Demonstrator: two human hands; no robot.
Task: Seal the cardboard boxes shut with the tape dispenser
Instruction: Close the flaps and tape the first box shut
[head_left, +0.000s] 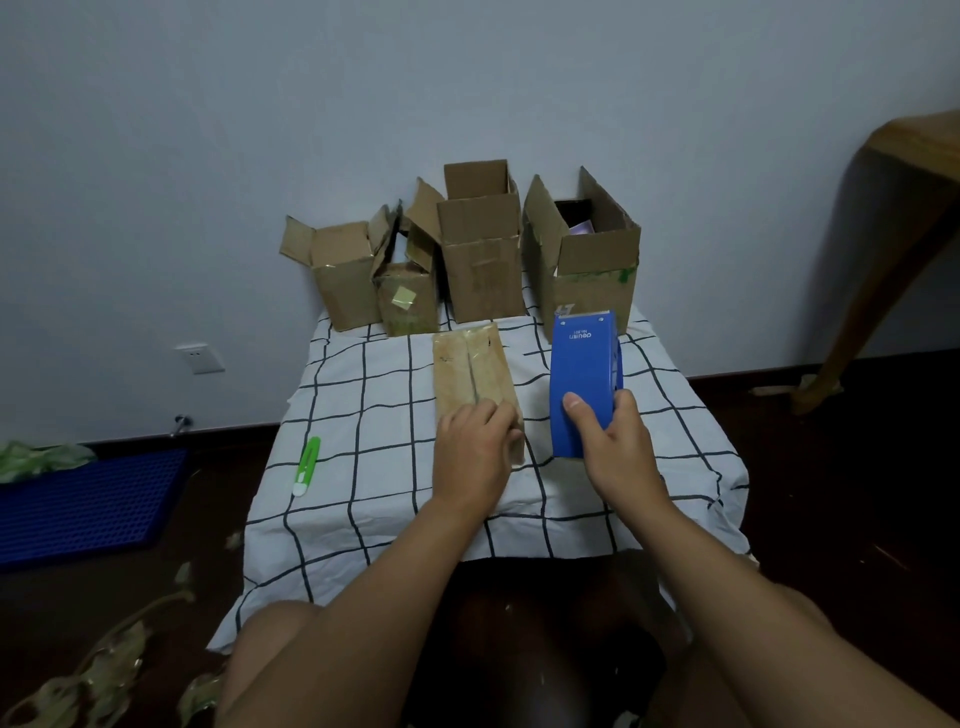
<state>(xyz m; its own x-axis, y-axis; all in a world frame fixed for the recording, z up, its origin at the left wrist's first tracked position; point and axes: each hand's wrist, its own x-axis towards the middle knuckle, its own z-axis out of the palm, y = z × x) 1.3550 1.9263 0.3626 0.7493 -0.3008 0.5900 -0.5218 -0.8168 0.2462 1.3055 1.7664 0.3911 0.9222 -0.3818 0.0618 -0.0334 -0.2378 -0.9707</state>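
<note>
A flat closed cardboard box (470, 369) lies in the middle of the checked cloth, its top flaps meeting in a centre seam under glossy tape. My left hand (475, 449) rests on the box's near end, fingers bent over its edge. My right hand (615, 449) grips the blue tape dispenser (584, 374), which stands just right of that box, thumb on its broad face. Several open cardboard boxes (480, 260) stand in a row at the far edge against the wall, flaps up.
A green utility knife (306, 466) lies on the cloth at the left. The table's cloth (363, 415) hangs over its edges. A blue plastic mat (88, 506) and crumpled tape scraps (98, 670) lie on the dark floor to the left. A wooden furniture leg (883, 270) stands at right.
</note>
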